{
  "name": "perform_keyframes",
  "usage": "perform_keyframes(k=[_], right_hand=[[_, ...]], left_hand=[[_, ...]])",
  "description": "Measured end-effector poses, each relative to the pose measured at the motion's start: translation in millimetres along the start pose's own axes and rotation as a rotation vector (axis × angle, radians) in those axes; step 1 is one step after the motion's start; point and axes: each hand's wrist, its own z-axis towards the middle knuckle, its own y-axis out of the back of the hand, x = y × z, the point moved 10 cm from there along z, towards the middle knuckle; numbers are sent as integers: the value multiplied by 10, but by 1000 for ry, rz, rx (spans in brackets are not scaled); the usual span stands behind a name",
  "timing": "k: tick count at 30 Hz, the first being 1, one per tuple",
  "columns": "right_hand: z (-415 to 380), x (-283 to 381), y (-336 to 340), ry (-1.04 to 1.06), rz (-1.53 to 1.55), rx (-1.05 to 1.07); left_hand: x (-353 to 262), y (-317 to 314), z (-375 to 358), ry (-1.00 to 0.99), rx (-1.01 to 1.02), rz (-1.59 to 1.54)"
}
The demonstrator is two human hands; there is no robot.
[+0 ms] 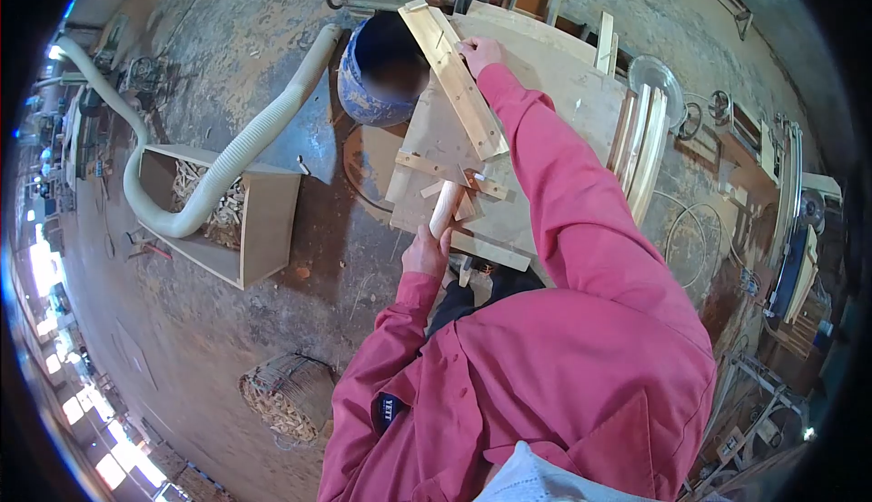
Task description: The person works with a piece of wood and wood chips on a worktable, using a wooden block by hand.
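Observation:
My left hand [425,252] is closed around the near end of a pale wooden piece [444,209], which points away from me across the front of the worktable [554,75]. Its far end meets small wooden blocks [468,204] and a thin crosswise strip [420,165] fixed on the tabletop. Further off, my right hand [481,54] has its fingers curled against the edge of a long wooden board [459,84]. That board lies diagonally over the table and has several dark holes or screws along it. The right fingertips are partly hidden.
A blue drum [354,84] stands beyond the table's left side. A ribbed hose [272,120] runs over a wooden box [272,229] of offcuts. A basket of wood scraps [286,397] sits on the floor at lower left. Long wooden strips [643,148] lie along the table's right edge.

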Motion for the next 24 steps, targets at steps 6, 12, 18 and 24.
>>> perform_keyframes(k=[6,12,18,24], right_hand=[[294,-29,60,15,10,10],[761,-164,101,11,37,10],[976,-82,309,69,-219,47],[1044,-304,336,53,-445,126]], left_hand=[[-166,-25,232,-7,-9,1],[-369,-84,582,17,13,-6],[-528,-33,724,11,-17,-1],[-511,1,623,8,-14,12]])
